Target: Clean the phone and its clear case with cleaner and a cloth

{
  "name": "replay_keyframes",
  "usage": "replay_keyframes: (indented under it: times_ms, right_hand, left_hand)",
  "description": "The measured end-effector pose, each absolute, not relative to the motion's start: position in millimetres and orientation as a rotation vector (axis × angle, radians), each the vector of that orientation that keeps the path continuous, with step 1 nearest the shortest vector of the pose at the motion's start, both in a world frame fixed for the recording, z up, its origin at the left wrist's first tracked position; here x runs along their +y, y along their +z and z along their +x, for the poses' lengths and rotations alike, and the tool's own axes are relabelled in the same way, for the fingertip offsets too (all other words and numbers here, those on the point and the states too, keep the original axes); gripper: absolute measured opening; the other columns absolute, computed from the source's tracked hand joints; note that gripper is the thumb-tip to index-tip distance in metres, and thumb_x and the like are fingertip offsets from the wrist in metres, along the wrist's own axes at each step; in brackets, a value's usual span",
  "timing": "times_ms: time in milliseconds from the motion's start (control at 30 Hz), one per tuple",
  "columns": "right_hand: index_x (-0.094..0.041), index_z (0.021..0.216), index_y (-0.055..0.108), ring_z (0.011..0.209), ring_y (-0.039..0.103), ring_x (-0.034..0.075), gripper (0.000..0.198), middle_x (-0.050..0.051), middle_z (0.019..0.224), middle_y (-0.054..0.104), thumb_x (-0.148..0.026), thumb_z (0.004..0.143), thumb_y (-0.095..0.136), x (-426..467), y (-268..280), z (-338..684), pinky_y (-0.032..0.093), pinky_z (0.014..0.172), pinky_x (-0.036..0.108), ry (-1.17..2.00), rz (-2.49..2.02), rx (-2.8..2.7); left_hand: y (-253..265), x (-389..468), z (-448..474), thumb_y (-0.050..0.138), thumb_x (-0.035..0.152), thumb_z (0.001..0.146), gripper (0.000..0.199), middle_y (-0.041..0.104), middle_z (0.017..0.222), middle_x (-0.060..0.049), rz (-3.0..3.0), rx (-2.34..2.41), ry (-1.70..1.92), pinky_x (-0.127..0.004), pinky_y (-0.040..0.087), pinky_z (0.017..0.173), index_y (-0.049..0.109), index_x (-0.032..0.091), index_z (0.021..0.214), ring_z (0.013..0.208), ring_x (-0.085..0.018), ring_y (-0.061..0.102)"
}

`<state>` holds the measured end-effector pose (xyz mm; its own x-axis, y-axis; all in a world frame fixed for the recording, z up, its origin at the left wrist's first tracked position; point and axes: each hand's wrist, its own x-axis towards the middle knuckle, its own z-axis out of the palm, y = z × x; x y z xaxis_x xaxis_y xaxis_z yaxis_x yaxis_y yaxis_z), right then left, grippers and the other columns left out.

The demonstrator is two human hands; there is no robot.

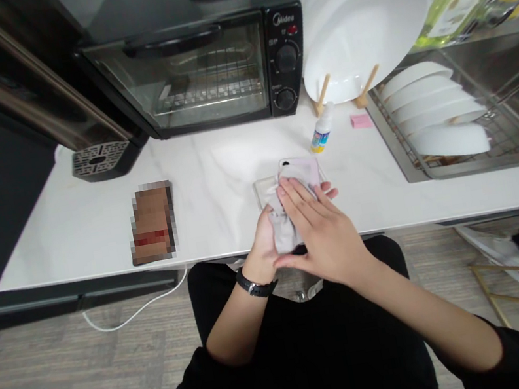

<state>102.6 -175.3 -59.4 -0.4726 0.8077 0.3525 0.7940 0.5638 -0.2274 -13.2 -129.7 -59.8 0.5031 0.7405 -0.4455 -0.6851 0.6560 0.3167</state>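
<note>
A pale pink phone (pixel 308 166) rests in my left hand (pixel 262 244), its camera side up; fingertips of that hand curl out past the phone's right edge. Over the phone lies a light grey cloth (pixel 284 233). My right hand (pixel 322 227) presses flat on the cloth, fingers stretched out and thumb apart. Just behind, on the counter, is a clear flat item like a phone case (pixel 262 195), partly covered. A small white bottle (pixel 322 131) with a blue and yellow label stands beyond my hands.
A black toaster oven (pixel 200 75) stands at the back. Large white plates (pixel 359 18) lean in a wooden rack beside it. On the right, a sink (pixel 401 151) holds a wire basket of bowls. A blurred brown item (pixel 151 222) and a pink slip (pixel 361 121) lie on the counter (pixel 210 196).
</note>
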Motion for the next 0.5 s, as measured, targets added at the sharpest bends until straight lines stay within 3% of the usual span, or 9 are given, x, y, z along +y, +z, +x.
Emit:
replay_keyframes:
  times_ms: [100, 200, 300, 500]
  right_hand:
    - [-0.002, 0.170, 0.023, 0.163, 0.036, 0.036, 0.109, 0.024, 0.173, 0.038, -0.076, 0.097, 0.054, -206.2, -66.8, 99.1, 0.030, 0.134, 0.057, 0.062, -1.272, -2.422]
    - [-0.006, 0.172, 0.018, 0.161, 0.040, 0.037, 0.106, 0.023, 0.173, 0.038, -0.077, 0.099, 0.049, -216.5, -70.7, 108.8, 0.031, 0.133, 0.058, 0.018, -1.371, -2.371]
    - [-0.007, 0.173, 0.016, 0.164, 0.035, 0.039, 0.104, 0.024, 0.175, 0.033, -0.078, 0.101, 0.042, -198.6, -69.9, 120.4, 0.028, 0.132, 0.064, -0.022, -1.486, -2.275]
    - [-0.004, 0.171, 0.023, 0.167, 0.026, 0.038, 0.099, 0.023, 0.177, 0.028, -0.076, 0.103, 0.037, -141.6, -58.0, 115.9, 0.023, 0.134, 0.064, 0.037, -1.478, -2.209]
  left_hand:
    - [-58.7, -128.2, -21.9, 0.030, 0.060, 0.110, 0.067, 0.076, 0.140, -0.011, 0.133, 0.505, 0.856, -0.042, 0.047, 0.126, 0.064, 0.015, 0.147, 0.146, -0.025, 0.062]
    - [-58.1, -125.9, -24.9, 0.032, 0.065, 0.108, 0.074, 0.073, 0.144, -0.014, 0.142, 0.475, 0.861, -0.038, 0.046, 0.126, 0.061, 0.011, 0.150, 0.148, -0.026, 0.059]
    - [-58.3, -124.3, -20.4, 0.032, 0.059, 0.111, 0.070, 0.072, 0.145, -0.015, 0.110, 0.528, 0.889, -0.038, 0.046, 0.126, 0.059, 0.009, 0.152, 0.147, -0.027, 0.060]
    - [-62.5, -128.0, -11.6, 0.039, 0.039, 0.112, 0.048, 0.076, 0.140, -0.007, 0.133, 0.634, 0.965, -0.040, 0.046, 0.127, 0.065, 0.017, 0.146, 0.147, -0.026, 0.061]
